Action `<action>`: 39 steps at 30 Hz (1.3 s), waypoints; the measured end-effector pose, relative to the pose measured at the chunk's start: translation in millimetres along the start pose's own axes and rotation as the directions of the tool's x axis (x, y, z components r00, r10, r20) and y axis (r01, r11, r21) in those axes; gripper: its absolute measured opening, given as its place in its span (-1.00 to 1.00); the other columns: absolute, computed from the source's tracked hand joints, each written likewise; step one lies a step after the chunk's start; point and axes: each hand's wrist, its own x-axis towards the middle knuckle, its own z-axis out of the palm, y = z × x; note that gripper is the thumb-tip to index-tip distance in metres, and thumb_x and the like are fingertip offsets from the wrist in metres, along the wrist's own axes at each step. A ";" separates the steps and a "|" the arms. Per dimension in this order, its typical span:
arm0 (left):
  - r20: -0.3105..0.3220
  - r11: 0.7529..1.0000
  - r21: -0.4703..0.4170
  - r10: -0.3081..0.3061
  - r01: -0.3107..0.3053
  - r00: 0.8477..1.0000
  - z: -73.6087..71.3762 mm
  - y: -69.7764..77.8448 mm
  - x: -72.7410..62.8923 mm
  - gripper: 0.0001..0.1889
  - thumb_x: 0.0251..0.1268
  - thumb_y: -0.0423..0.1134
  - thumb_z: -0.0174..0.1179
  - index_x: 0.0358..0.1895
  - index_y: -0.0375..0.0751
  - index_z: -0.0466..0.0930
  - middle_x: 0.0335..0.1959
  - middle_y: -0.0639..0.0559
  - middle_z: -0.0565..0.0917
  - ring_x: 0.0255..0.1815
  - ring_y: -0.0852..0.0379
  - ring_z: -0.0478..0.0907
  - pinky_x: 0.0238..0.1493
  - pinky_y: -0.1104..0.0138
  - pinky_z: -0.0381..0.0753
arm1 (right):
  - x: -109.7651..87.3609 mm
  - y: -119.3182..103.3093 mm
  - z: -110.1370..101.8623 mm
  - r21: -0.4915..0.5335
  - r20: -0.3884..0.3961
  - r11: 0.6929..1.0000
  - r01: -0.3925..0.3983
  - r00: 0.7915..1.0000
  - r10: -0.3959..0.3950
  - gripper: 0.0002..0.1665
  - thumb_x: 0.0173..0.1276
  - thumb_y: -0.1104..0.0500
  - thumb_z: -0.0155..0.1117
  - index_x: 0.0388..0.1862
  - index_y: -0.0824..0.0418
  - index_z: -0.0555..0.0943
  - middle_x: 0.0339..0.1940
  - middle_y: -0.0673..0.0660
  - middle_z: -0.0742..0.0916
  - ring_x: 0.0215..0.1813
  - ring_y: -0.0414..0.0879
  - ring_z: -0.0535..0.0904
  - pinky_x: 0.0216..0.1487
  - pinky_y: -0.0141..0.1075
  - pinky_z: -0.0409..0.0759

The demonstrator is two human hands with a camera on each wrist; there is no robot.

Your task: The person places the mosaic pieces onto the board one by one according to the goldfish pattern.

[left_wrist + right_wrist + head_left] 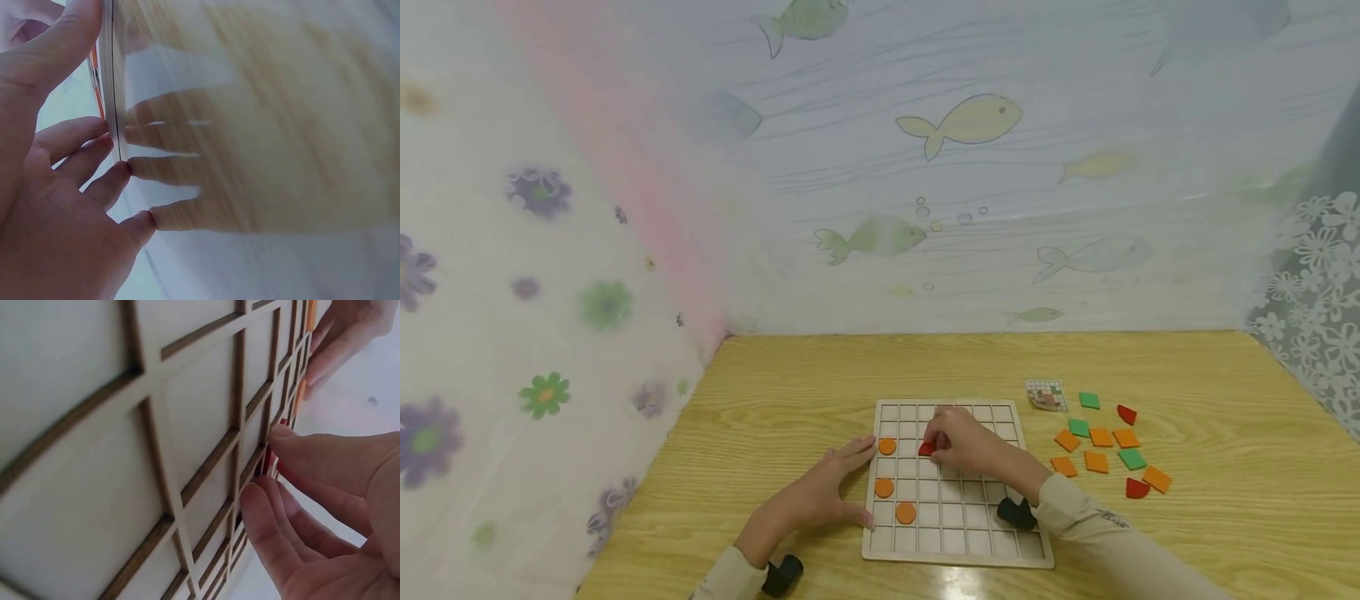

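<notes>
A wooden grid board (958,560) lies flat on the table, divided into square cells. My left hand (820,498) touches its left edge with fingertips and thumb spread, and in the left wrist view the fingers (103,184) lie against the board's side. Over the upper middle of the grid, my right hand (966,442) pinches a red piece (927,449) at a cell. The right wrist view shows thumb and fingers around this red piece (267,461), which they partly hide. Orange discs (906,513) sit in cells on the left side.
Right of the board lie several orange squares (1096,462), green squares (1132,459) and red quarter-circle pieces (1137,488). A small printed pattern card (1046,396) is near the board's upper right corner. Patterned curtains (865,275) enclose the wooden table (1225,500) at the back and sides.
</notes>
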 end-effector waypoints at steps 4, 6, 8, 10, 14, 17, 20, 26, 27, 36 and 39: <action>0.003 1.000 0.003 -0.001 0.001 1.000 0.2 -0.8 0.3 0.04 -0.13 0.11 0.42 0.44 -0.30 0.15 0.49 -0.09 0.06 0.49 -0.13 -0.08 0.39 -0.15 -0.18 | -4.1 0.0 -5.3 0.022 0.022 1.000 0.013 1.000 -0.014 -0.88 0.11 0.41 0.35 -0.33 0.31 0.68 -0.41 0.08 0.57 -0.39 -0.15 0.51 -0.38 -0.41 0.53; 0.004 1.000 0.003 -0.001 0.001 1.000 0.4 -1.4 0.5 0.04 -0.13 0.11 0.42 0.44 -0.29 0.14 0.49 -0.09 0.06 0.49 -0.13 -0.08 0.40 -0.15 -0.18 | -8.1 0.6 -9.7 0.041 0.032 0.999 0.017 0.999 -0.018 -0.87 0.13 0.42 0.33 -0.30 0.31 0.67 -0.38 0.09 0.58 -0.36 -0.14 0.53 -0.35 -0.39 0.56; 0.003 1.000 0.004 0.001 -0.001 1.000 0.4 -1.7 0.5 0.05 -0.13 0.11 0.42 0.44 -0.29 0.14 0.49 -0.09 0.06 0.49 -0.12 -0.08 0.40 -0.15 -0.18 | -12.9 0.9 -15.4 0.053 0.037 0.998 0.022 0.999 -0.024 -0.85 0.15 0.42 0.31 -0.28 0.31 0.66 -0.35 0.10 0.59 -0.33 -0.10 0.54 -0.33 -0.37 0.58; 0.000 1.000 0.004 0.003 -0.003 1.000 0.6 -1.6 0.8 0.05 -0.14 0.11 0.42 0.44 -0.30 0.14 0.49 -0.09 0.06 0.49 -0.13 -0.08 0.40 -0.15 -0.18 | -18.0 1.7 -22.1 0.053 0.046 0.998 0.025 0.999 -0.027 -0.85 0.16 0.41 0.30 -0.26 0.30 0.66 -0.32 0.11 0.59 -0.31 -0.08 0.54 -0.32 -0.35 0.59; -0.001 1.000 0.001 -0.001 0.001 1.000 0.6 -0.6 1.0 0.05 -0.14 0.10 0.43 0.44 -0.29 0.14 0.49 -0.09 0.06 0.49 -0.12 -0.08 0.40 -0.14 -0.20 | -28.7 3.5 -35.7 0.027 0.054 0.999 0.031 0.998 -0.033 -0.85 0.19 0.38 0.28 -0.24 0.26 0.66 -0.31 0.09 0.60 -0.31 -0.09 0.53 -0.34 -0.35 0.57; 0.004 1.000 -0.004 -0.006 0.006 1.000 0.4 -0.1 1.4 0.05 -0.13 0.10 0.42 0.44 -0.28 0.14 0.50 -0.08 0.06 0.50 -0.11 -0.09 0.40 -0.13 -0.21 | -38.1 5.9 -45.5 0.003 0.049 0.999 0.040 0.998 -0.040 -0.85 0.21 0.36 0.26 -0.23 0.24 0.66 -0.30 0.08 0.61 -0.31 -0.13 0.53 -0.36 -0.34 0.56; 0.007 1.000 -0.003 -0.010 0.010 1.000 0.3 0.0 2.1 0.05 -0.13 0.11 0.42 0.45 -0.27 0.13 0.50 -0.08 0.06 0.50 -0.12 -0.09 0.41 -0.12 -0.20 | -48.6 9.0 -55.3 0.000 0.048 0.999 0.041 0.998 -0.041 -0.86 0.25 0.34 0.25 -0.20 0.24 0.65 -0.27 0.06 0.61 -0.30 -0.18 0.52 -0.35 -0.33 0.57; 0.011 1.000 -0.010 -0.013 0.013 1.000 1.4 -2.1 -1.0 0.04 -0.12 0.14 0.40 0.45 -0.27 0.14 0.50 -0.07 0.06 0.50 -0.12 -0.10 0.40 -0.13 -0.21 | -68.3 12.0 -72.0 -0.057 -0.020 0.995 0.084 0.996 -0.085 -0.87 0.24 0.31 0.31 -0.22 0.23 0.65 -0.29 0.06 0.64 -0.32 -0.15 0.53 -0.38 -0.33 0.55; 0.011 1.000 -0.013 -0.011 0.011 1.000 1.8 -2.7 -1.6 0.04 -0.12 0.14 0.40 0.45 -0.27 0.14 0.50 -0.07 0.06 0.50 -0.12 -0.10 0.40 -0.14 -0.21 | -71.9 12.0 -74.6 -0.066 -0.032 0.995 0.080 0.996 -0.082 -0.87 0.23 0.30 0.32 -0.23 0.23 0.65 -0.30 0.05 0.65 -0.33 -0.13 0.53 -0.39 -0.33 0.55; 0.004 1.000 -0.026 -0.005 0.005 1.000 1.9 -3.1 -0.8 0.05 -0.12 0.14 0.40 0.45 -0.26 0.14 0.50 -0.06 0.07 0.50 -0.13 -0.10 0.40 -0.15 -0.20 | -109.9 19.5 -94.0 -0.056 -0.076 0.998 0.017 0.997 -0.021 -0.85 0.23 0.30 0.33 -0.20 0.24 0.62 -0.27 0.06 0.63 -0.33 -0.25 0.49 -0.45 -0.39 0.56; 0.007 1.000 -0.024 0.002 -0.002 1.000 1.2 -2.4 0.2 0.04 -0.11 0.14 0.40 0.45 -0.27 0.13 0.49 -0.07 0.06 0.49 -0.14 -0.09 0.39 -0.17 -0.18 | -123.3 26.1 -97.9 -0.054 -0.108 0.998 0.029 0.994 -0.035 -0.83 0.20 0.33 0.34 -0.22 0.24 0.61 -0.28 0.08 0.64 -0.34 -0.32 0.48 -0.48 -0.40 0.56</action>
